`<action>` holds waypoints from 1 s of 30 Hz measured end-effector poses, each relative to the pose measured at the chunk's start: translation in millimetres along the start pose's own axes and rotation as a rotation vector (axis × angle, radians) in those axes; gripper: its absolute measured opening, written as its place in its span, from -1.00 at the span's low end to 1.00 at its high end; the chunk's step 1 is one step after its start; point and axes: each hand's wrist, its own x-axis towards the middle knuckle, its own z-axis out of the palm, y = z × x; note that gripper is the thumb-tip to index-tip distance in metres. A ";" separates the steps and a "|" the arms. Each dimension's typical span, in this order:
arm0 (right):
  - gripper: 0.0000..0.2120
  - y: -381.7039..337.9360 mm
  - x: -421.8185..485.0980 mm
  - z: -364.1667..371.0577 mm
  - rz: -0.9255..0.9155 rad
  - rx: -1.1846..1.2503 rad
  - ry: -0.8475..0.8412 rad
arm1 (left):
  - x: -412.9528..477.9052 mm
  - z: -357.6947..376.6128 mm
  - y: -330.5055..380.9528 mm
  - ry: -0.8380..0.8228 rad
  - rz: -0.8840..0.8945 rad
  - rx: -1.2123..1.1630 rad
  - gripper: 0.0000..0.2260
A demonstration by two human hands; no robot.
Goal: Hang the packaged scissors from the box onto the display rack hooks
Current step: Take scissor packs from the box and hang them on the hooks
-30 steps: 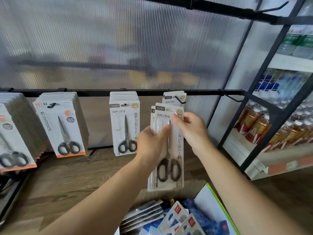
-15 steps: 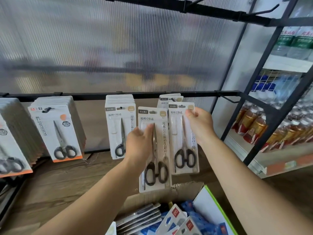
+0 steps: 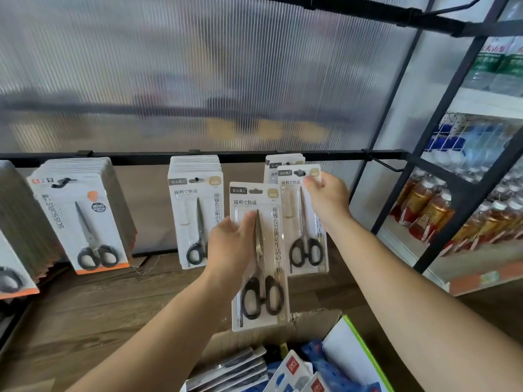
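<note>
My left hand grips a white scissors pack by its left edge, upright, in front of the rack and above the cardboard box. My right hand pinches the top right corner of a second scissors pack, whose hang hole is at the hook tip, in front of a few packs hanging there. The black rack bar runs behind both packs.
A full hook of the same packs hangs to the left, and orange-trimmed scissors packs further left. An empty hook juts out at the right. The box holds more packs. Bottled drinks fill the right-hand shelf.
My hands have split the two packs apart. The right hand carried one pack up and right to the hook; the left hand keeps the other, lower and to the left.
</note>
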 end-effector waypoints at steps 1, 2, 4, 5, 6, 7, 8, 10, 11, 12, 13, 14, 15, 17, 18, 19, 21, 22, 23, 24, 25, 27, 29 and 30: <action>-0.64 0.5 3.3 3.2 0.003 -0.023 0.001 | 1.5 -0.3 -0.4 0.001 -0.005 0.000 -0.60; -0.65 0.7 6.6 5.7 0.008 -0.054 -0.001 | 3.1 -0.1 -1.3 -0.002 -0.012 -0.004 -0.61; -0.74 0.6 14.3 11.3 -0.011 -0.134 -0.017 | 5.0 -0.4 -2.5 -0.005 -0.021 -0.014 -0.65; -0.82 0.7 18.9 14.9 -0.019 -0.183 -0.032 | 4.9 -0.7 -2.2 -0.004 -0.021 -0.018 -0.67; -0.85 0.5 23.4 18.2 -0.018 -0.231 -0.041 | 5.3 -0.4 -1.7 -0.005 -0.025 -0.024 -0.68; -0.80 2.2 29.0 22.6 -0.014 -0.276 -0.048 | 6.0 -0.4 -1.1 -0.007 -0.028 -0.034 -0.69; -0.76 1.7 32.5 25.7 -0.005 -0.304 -0.057 | 6.9 -0.3 -0.4 -0.008 -0.028 -0.037 -0.70; -0.73 2.4 38.7 30.1 0.000 -0.336 -0.069 | 8.0 -0.6 2.2 -0.007 -0.018 -0.025 -0.69; -0.74 4.0 42.0 31.4 -0.005 -0.352 -0.071 | 9.3 -0.4 2.6 -0.010 -0.009 -0.025 -0.68; -0.74 3.5 43.1 31.0 -0.010 -0.366 -0.075 | 9.9 0.3 3.2 -0.015 -0.005 -0.032 -0.67; -0.74 3.8 44.4 30.3 -0.021 -0.384 -0.078 | 9.9 1.3 3.8 -0.024 -0.003 -0.044 -0.67; -0.72 2.5 42.9 27.5 -0.020 -0.408 -0.092 | 9.7 2.5 3.9 -0.033 0.002 -0.054 -0.68; -0.70 3.7 41.9 25.0 -0.018 -0.434 -0.108 | 9.0 4.2 3.7 -0.046 0.009 -0.064 -0.71; -0.63 3.9 35.4 16.2 0.007 -0.472 -0.119 | 8.0 9.7 2.6 -0.065 0.021 -0.088 -0.74; -0.64 3.0 29.2 9.6 0.018 -0.453 -0.113 | 7.8 13.4 1.9 -0.069 0.029 -0.097 -0.76; -0.65 4.0 23.7 3.2 0.020 -0.394 -0.107 | 7.6 17.2 1.1 -0.071 0.040 -0.108 -0.77; -0.66 0.4 8.9 -10.3 0.037 -0.163 -0.115 | 5.9 25.7 1.1 -0.085 0.059 -0.154 -0.82; -0.67 -2.7 -1.0 -16.8 0.062 -0.039 -0.140 | 4.6 30.5 2.1 -0.096 0.065 -0.179 -0.84; -0.68 -5.1 -11.3 -23.1 0.073 0.066 -0.174 | 3.2 35.8 4.0 -0.108 0.073 -0.198 -0.85; -0.67 -5.9 -20.2 -28.6 0.057 0.122 -0.213 | 1.8 41.1 5.9 -0.120 0.088 -0.215 -0.86; -0.65 -4.9 -27.2 -33.0 0.029 0.131 -0.245 | 0.1 46.3 8.3 -0.133 0.101 -0.232 -0.86; -0.67 -3.1 -35.5 -41.7 -0.032 0.083 -0.285 | -1.7 57.0 13.4 -0.158 0.114 -0.253 -0.87; -0.78 -3.6 -36.7 -47.7 -0.063 0.091 -0.282 | -2.1 66.3 18.8 -0.171 0.117 -0.253 -0.85; -0.80 -3.9 -35.2 -49.0 -0.068 0.098 -0.273 | -1.5 70.3 20.3 -0.173 0.115 -0.252 -0.84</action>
